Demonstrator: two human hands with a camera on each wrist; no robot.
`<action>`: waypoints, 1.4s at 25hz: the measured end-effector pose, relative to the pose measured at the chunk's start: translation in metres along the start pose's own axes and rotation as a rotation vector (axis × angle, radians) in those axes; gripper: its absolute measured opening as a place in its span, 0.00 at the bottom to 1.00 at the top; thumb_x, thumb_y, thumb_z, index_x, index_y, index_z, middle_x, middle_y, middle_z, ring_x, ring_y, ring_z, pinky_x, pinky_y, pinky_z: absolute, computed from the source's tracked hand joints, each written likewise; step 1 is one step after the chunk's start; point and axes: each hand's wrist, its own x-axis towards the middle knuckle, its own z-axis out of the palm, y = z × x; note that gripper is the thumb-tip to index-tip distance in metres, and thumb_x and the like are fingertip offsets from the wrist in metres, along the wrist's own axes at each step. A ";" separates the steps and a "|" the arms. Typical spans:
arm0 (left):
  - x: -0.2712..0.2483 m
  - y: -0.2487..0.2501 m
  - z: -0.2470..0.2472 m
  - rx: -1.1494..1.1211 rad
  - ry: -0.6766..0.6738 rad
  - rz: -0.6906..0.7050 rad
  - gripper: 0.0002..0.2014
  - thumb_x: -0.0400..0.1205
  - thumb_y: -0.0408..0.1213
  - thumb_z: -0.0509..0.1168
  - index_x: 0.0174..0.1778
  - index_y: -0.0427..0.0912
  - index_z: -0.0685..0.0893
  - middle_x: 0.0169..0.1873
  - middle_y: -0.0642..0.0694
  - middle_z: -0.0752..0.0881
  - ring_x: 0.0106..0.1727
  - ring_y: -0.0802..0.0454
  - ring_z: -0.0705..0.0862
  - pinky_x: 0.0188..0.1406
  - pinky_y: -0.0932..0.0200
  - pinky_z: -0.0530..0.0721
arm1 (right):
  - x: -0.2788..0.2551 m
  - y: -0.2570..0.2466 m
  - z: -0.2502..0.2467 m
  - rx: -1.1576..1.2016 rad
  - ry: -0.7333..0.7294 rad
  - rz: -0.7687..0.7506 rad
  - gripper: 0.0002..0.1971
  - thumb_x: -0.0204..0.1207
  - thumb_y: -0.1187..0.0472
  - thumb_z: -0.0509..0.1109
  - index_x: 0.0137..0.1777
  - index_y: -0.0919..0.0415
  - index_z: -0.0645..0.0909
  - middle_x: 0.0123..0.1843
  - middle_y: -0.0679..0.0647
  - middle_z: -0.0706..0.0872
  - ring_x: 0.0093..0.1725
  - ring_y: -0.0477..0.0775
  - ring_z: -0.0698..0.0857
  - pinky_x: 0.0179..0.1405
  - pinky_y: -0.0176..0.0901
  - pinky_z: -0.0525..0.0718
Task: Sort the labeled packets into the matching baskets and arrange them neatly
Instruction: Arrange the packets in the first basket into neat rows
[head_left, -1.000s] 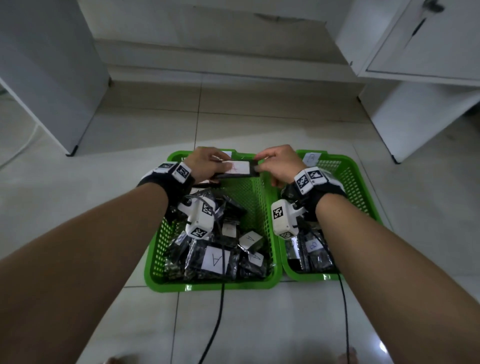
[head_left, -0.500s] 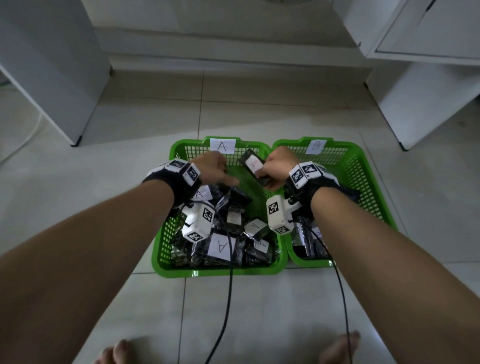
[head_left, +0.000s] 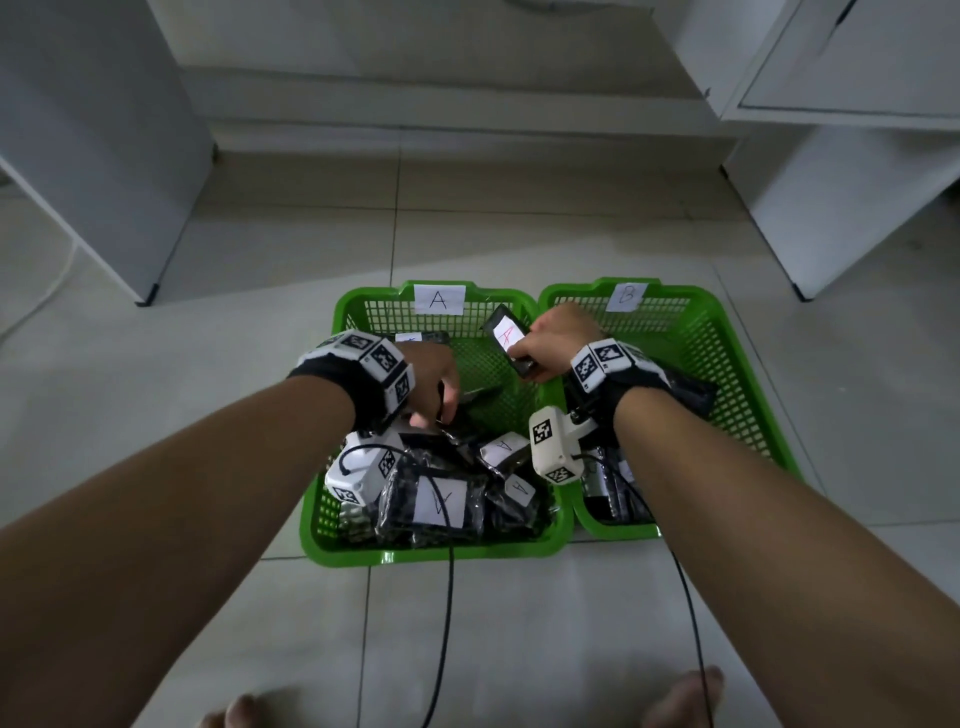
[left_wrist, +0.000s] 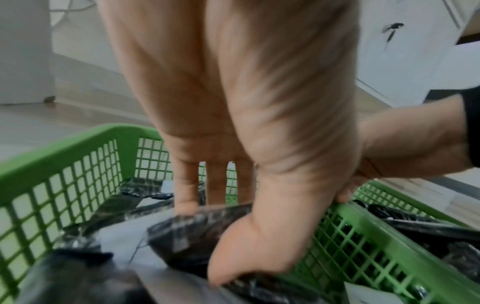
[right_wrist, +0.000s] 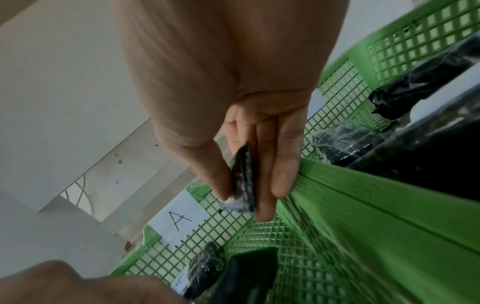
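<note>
The right hand (head_left: 558, 343) pinches a black packet (head_left: 508, 339) with a red A label, its long axis slanting up and away to the left, jutting beyond the fingers over basket A (head_left: 363, 332). The left hand (head_left: 431, 384) grips another packet (left_wrist: 192, 234) inside that basket.

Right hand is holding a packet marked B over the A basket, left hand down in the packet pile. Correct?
Not quite. The packet pinched in the right hand is marked A in red, not B; the head view shows it. The rest stands: it is over the A basket, and the left hand is down in the packet pile.
</note>
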 end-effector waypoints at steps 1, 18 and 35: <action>-0.001 -0.004 -0.001 -0.005 -0.022 -0.007 0.19 0.58 0.25 0.73 0.39 0.52 0.93 0.48 0.54 0.91 0.48 0.52 0.88 0.38 0.60 0.88 | -0.001 -0.001 0.000 -0.031 -0.005 -0.007 0.09 0.70 0.59 0.81 0.43 0.66 0.91 0.40 0.58 0.94 0.27 0.48 0.91 0.29 0.41 0.91; 0.042 0.006 0.024 0.111 0.240 -0.037 0.24 0.80 0.39 0.68 0.72 0.44 0.73 0.66 0.40 0.83 0.66 0.38 0.82 0.63 0.46 0.83 | -0.002 -0.002 -0.013 -0.073 0.109 0.061 0.11 0.69 0.55 0.84 0.36 0.63 0.91 0.27 0.51 0.90 0.24 0.47 0.89 0.22 0.36 0.81; 0.020 -0.021 0.001 -0.273 0.495 -0.192 0.13 0.79 0.42 0.64 0.54 0.44 0.90 0.51 0.45 0.89 0.48 0.48 0.87 0.49 0.53 0.90 | 0.019 -0.039 -0.001 -0.350 0.084 -0.018 0.15 0.58 0.57 0.87 0.37 0.64 0.86 0.35 0.57 0.90 0.35 0.56 0.90 0.30 0.39 0.86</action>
